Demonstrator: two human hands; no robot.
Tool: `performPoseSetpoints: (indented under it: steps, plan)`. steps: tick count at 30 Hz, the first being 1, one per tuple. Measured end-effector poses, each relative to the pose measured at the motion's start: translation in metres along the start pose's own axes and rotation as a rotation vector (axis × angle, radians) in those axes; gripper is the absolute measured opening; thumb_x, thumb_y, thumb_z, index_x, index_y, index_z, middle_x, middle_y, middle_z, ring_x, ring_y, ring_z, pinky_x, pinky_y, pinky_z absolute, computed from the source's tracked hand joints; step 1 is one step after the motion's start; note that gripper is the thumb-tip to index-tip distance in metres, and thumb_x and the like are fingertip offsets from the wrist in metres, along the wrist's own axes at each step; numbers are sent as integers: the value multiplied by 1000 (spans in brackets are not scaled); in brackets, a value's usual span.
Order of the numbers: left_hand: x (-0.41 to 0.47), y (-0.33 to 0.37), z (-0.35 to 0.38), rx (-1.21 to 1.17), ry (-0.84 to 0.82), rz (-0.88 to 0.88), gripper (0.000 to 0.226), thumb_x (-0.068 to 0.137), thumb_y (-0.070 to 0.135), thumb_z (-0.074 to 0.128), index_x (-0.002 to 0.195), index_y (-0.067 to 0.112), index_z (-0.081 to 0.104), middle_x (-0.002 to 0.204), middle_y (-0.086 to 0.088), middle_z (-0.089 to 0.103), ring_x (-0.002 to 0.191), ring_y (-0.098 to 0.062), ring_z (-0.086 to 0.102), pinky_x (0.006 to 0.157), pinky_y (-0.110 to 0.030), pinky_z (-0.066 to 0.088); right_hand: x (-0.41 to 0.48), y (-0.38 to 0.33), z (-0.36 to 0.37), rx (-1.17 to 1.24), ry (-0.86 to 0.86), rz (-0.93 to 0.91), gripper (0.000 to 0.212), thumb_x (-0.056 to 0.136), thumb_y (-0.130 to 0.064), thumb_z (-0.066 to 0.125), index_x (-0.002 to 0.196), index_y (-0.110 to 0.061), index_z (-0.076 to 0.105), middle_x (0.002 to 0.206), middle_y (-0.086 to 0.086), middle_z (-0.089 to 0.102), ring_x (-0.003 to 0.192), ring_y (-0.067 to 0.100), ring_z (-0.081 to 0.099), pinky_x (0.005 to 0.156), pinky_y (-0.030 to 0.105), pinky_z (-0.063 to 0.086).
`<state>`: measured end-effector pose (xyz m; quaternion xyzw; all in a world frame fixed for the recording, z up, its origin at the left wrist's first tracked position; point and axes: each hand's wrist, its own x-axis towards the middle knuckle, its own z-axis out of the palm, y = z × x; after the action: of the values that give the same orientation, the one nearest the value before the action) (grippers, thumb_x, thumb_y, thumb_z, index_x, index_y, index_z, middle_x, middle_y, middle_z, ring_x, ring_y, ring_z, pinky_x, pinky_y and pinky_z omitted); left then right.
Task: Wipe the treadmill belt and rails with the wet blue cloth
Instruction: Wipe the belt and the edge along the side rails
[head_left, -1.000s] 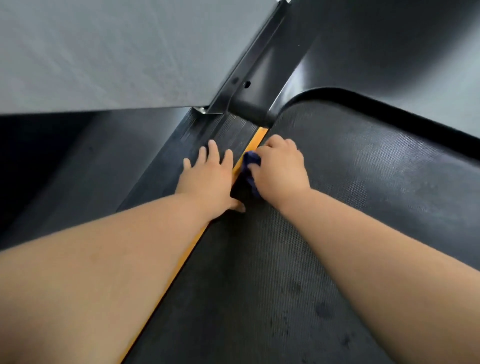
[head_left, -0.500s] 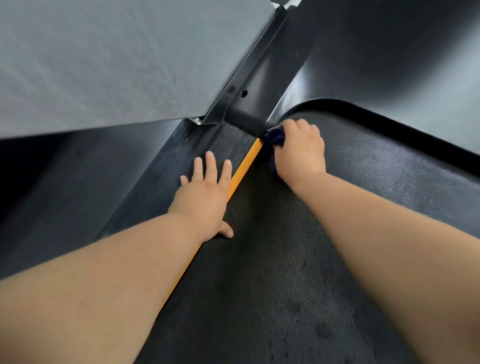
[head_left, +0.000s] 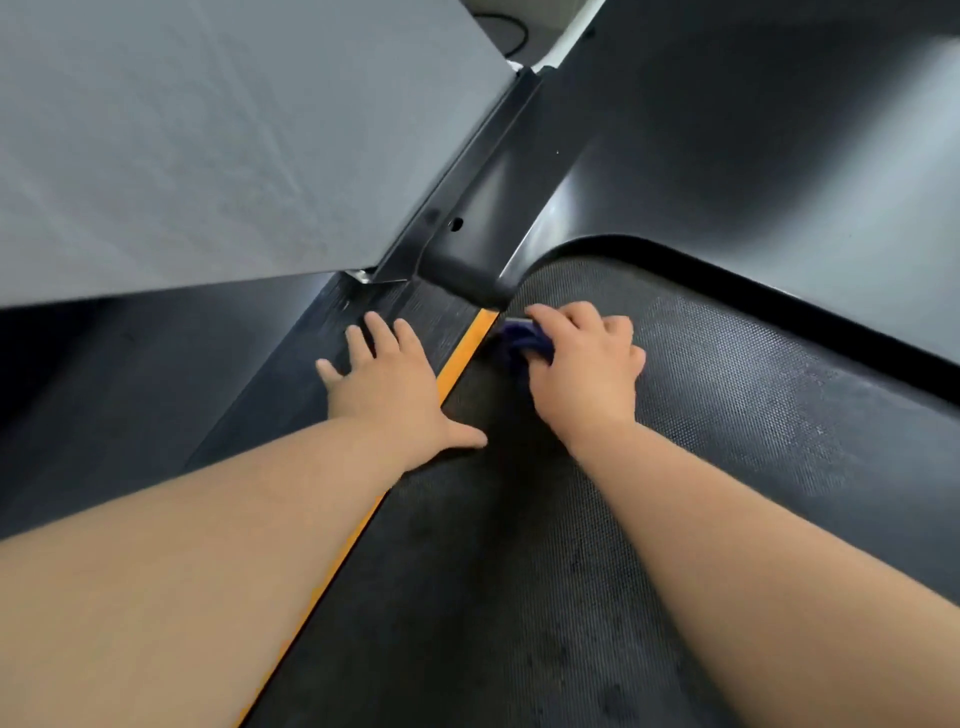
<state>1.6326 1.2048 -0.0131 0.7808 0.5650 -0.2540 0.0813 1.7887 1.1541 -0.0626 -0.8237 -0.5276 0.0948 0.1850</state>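
The black textured treadmill belt (head_left: 701, 415) fills the lower right. An orange strip (head_left: 462, 353) divides it from the ribbed black left rail (head_left: 311, 358). My right hand (head_left: 582, 364) presses a bunched dark blue cloth (head_left: 519, 343) onto the belt's left edge, close to the front end of the orange strip. Most of the cloth is hidden under the fingers. My left hand (head_left: 387, 382) lies flat on the left rail with fingers spread and the thumb reaching across the strip onto the belt.
A black upright post base (head_left: 457, 260) rises just ahead of both hands. The glossy motor cover (head_left: 753, 171) curves around the belt's front. A grey wall panel (head_left: 208, 145) stands at the left, with dark floor (head_left: 104, 389) beside the rail.
My right hand slid the cloth forward along the belt's edge to the post base, then drew back slightly. My left hand stayed planted on the rail.
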Motion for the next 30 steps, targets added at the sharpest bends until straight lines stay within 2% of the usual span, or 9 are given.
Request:
performPoseSetpoints:
  steps: [2,6,10,12,14,17,20,26,30]
  plan:
    - [8,12,7,-55,-27,-55,152,48,84,66,146,1,-15,155,-25,-11,143,-43,-4,109,-61,19,27,7,-7,31,-18,103,40,86,-30,59,126,-29,50,124,-2,54,112,29,42,88,40,34]
    - [15,20,11,-71,-30,-100,154,47,78,71,145,0,-18,153,-28,-15,142,-45,-7,108,-63,19,54,13,-12,-93,16,44,36,85,-34,60,117,-19,53,120,6,50,109,30,43,85,39,38]
    - [24,26,6,-121,-86,-144,156,45,68,80,145,5,-22,152,-25,-21,141,-47,-10,107,-65,17,79,27,-20,-81,128,428,40,89,-37,56,121,-13,53,126,9,44,115,31,40,88,38,38]
    - [24,26,6,-128,-98,-143,157,45,67,81,144,5,-24,152,-25,-22,140,-47,-11,107,-66,17,82,21,-17,-68,120,450,39,91,-37,53,120,-10,55,125,9,46,115,29,41,89,37,38]
    - [26,26,7,-126,-93,-139,157,44,68,81,144,5,-24,152,-25,-22,140,-48,-11,106,-66,17,81,12,-14,-4,106,375,36,93,-36,52,115,-8,59,121,9,48,112,28,43,89,33,37]
    - [25,26,5,-113,-112,-146,159,43,68,81,144,5,-24,151,-26,-22,140,-50,-11,105,-68,18,76,8,-14,25,4,164,31,93,-34,52,107,-8,61,117,9,50,109,27,44,88,32,37]
    - [28,29,3,-107,-119,-152,160,42,67,82,144,6,-25,151,-25,-23,139,-50,-10,104,-68,19,68,7,-12,62,-99,-6,27,91,-29,55,109,-11,64,117,6,51,107,27,45,88,33,38]
    - [25,28,-1,-103,-115,-141,160,42,65,84,144,7,-24,152,-24,-23,139,-51,-10,104,-69,19,57,4,-15,83,-208,-120,28,89,-25,58,114,-16,64,118,0,53,109,26,43,92,34,39]
    - [20,24,0,-119,-84,-72,158,43,69,81,146,8,-22,153,-21,-22,140,-50,-10,106,-68,18,44,-2,-16,61,-283,-152,29,88,-26,59,116,-20,63,119,0,52,110,27,42,93,35,39]
